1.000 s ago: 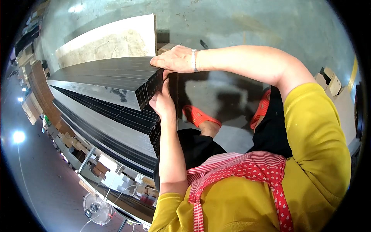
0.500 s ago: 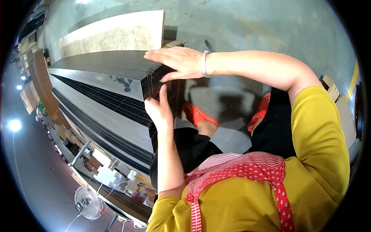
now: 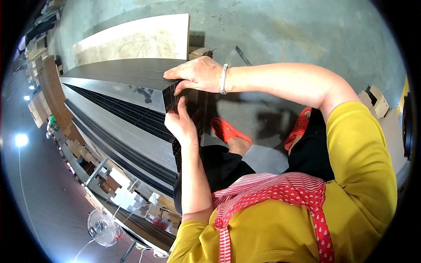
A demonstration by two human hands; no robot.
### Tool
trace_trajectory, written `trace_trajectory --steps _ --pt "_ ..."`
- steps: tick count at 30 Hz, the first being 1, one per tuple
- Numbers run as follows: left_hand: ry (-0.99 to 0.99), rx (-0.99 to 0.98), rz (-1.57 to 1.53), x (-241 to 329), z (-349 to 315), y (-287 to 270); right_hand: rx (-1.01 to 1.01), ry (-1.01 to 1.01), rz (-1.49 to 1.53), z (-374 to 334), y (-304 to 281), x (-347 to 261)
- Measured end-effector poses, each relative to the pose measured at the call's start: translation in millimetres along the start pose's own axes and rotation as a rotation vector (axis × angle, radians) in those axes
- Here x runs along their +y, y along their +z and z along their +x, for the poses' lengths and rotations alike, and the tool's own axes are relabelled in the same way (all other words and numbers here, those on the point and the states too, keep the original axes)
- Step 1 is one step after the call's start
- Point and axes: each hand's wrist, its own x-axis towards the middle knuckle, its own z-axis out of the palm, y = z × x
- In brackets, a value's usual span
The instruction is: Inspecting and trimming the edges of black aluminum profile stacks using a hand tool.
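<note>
Head view is showing a red apron (image 3: 285,188) nearest, with the left hand (image 3: 180,125) reaching out beyond it to the near end of the upper panels (image 3: 127,90). Its thumb is pointing up along the end face, while its other fingers are partly hiding beneath the corner, so whether they are gripping cannot be told. Just beyond, the right hand (image 3: 199,75) is clasping the top edge of the same end, fingers lying over the upper face and thumb bending down against the end. These dark panels are lying side by side on top of the lower panels (image 3: 123,131), stretching away to the far left. The step in hand seems to be steadying or lining up the panel ends; the next move is probably calling for an even hold from both hands, with the fingertips minding the edges. Red sandals (image 3: 228,131) are standing on the floor to the right of the stack. Farther off, a pale board (image 3: 131,40) is lying past the panels, and a fan (image 3: 103,228) is standing away to the left.
</note>
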Motion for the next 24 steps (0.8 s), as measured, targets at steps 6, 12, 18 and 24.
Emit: trace_trajectory --steps 6,12,18,24 --pt "0.086 -0.126 0.028 -3 2 -14 -0.028 -0.013 -0.003 2 -8 -4" --pt "-0.128 -0.093 -0.477 5 -13 -23 -0.143 -0.084 0.038 4 -19 -5" --pt "0.037 0.081 -0.474 2 -8 3 -0.095 -0.213 -0.064 6 -3 4" --pt "0.17 0.107 -0.411 -2 -5 19 0.035 -0.287 -0.204 4 1 3"
